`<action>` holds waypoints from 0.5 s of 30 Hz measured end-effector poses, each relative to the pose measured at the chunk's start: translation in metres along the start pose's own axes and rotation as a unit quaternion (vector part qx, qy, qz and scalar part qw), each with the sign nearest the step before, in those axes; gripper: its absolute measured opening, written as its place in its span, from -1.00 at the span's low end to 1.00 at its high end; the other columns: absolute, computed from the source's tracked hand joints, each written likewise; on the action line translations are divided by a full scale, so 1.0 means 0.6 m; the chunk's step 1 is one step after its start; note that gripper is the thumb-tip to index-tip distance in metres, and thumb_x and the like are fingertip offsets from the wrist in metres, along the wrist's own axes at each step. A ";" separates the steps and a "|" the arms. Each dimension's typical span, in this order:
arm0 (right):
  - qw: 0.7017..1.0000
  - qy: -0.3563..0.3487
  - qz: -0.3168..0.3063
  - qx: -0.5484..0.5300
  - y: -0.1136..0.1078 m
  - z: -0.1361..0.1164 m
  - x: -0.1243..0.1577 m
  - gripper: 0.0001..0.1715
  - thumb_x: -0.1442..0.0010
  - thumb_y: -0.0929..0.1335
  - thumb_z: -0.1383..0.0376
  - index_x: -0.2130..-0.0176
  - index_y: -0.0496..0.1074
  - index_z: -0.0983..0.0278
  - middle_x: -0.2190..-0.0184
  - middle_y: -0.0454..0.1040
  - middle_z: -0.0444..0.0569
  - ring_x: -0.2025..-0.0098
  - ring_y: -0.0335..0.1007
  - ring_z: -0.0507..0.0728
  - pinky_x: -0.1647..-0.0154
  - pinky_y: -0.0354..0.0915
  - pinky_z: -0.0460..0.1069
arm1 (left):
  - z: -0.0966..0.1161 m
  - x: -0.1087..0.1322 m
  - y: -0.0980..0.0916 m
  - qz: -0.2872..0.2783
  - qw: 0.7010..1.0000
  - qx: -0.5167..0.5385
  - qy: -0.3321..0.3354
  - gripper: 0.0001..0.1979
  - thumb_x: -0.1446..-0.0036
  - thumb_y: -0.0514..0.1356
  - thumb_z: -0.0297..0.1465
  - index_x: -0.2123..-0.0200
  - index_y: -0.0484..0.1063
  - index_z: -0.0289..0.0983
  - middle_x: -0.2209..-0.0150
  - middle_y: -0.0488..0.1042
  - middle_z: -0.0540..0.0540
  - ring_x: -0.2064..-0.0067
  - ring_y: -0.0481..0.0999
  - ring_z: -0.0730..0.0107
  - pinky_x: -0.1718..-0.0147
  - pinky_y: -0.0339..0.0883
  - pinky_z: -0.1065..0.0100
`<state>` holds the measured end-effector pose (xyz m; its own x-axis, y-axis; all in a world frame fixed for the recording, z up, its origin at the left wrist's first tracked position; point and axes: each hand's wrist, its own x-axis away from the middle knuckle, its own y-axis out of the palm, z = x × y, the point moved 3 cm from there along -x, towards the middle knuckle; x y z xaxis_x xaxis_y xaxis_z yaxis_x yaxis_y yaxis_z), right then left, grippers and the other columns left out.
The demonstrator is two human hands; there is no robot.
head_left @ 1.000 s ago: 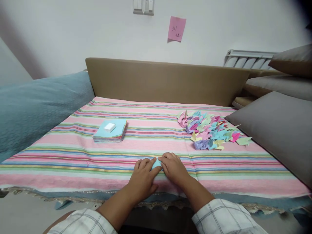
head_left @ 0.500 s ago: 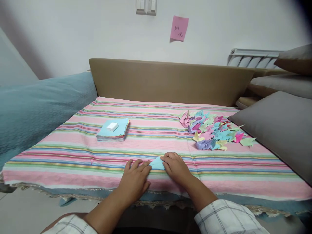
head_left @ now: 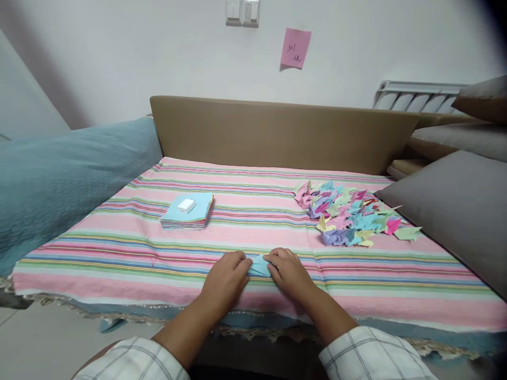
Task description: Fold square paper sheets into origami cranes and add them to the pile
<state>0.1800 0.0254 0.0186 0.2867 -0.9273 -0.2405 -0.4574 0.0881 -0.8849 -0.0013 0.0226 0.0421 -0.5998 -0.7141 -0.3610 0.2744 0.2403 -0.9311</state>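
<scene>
A small folded piece of light blue paper (head_left: 260,266) lies on the striped cloth near its front edge, between my two hands. My left hand (head_left: 229,273) is closed at the paper's left end, thumb and fingers pinching it. At the other end, my right hand (head_left: 289,272) has its fingertips pressed together on the paper. Both hands hide the ends of the sheet, so its full outline cannot be made out.
Striped cloth (head_left: 253,221) covers the couch seat. A stack of coloured paper (head_left: 186,219) with a small white block (head_left: 186,205) on top stands left. Many folded paper cranes (head_left: 348,216) are heaped at the right, beside a grey cushion (head_left: 447,206).
My left hand has gone from fingers spread flat beside the paper to closed on its left end. The right hand stays at the right end. The view has shifted slightly.
</scene>
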 end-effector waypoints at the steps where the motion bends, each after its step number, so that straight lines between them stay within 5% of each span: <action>1: 1.000 -0.001 0.001 0.000 0.000 0.000 0.000 -0.67 -0.19 0.26 0.38 0.06 0.43 0.20 0.15 0.41 -0.01 0.10 0.24 0.15 0.04 0.18 0.04 | 0.002 -0.003 0.006 0.004 1.000 -0.005 0.020 -0.76 -0.12 0.11 -0.48 0.12 0.40 -0.23 0.07 0.44 -0.14 0.07 0.39 0.23 0.11 0.31 0.23; 7: 0.998 -0.045 -0.012 -0.039 -0.013 0.006 0.006 -0.64 -0.21 0.28 0.29 -0.02 0.35 0.24 0.07 0.42 0.01 0.04 0.24 0.14 -0.02 0.17 0.06 | -0.001 -0.008 0.034 -0.061 0.997 -0.019 0.046 -0.80 -0.19 0.05 -0.46 0.18 0.44 -0.20 0.24 0.51 -0.06 0.23 0.44 0.30 0.24 0.32 0.30; 10: 0.995 -0.079 -0.021 -0.062 -0.026 0.014 0.010 -0.57 -0.10 0.38 0.15 0.03 0.38 0.21 0.03 0.41 0.01 -0.01 0.24 0.17 -0.05 0.16 0.09 | -0.003 -0.010 0.033 -0.042 0.998 -0.003 0.048 -0.78 -0.21 0.01 -0.46 0.28 0.46 -0.23 0.31 0.52 -0.09 0.26 0.44 0.29 0.25 0.31 0.30; 15: 0.991 -0.064 0.009 -0.120 -0.047 0.025 0.011 -0.69 -0.14 0.34 0.25 0.08 0.42 0.21 0.08 0.46 0.00 0.00 0.29 0.16 -0.07 0.15 0.10 | -0.010 -0.015 0.013 0.002 0.992 0.127 -0.024 -0.79 -0.19 0.02 -0.41 0.28 0.47 -0.24 0.32 0.53 -0.08 0.24 0.47 0.31 0.23 0.31 0.32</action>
<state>0.2075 0.0221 0.0362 0.3737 -0.8712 -0.3185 -0.6460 0.0020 -0.7634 0.0020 0.0350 0.0377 -0.5634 -0.7454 -0.3563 0.4611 0.0741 -0.8843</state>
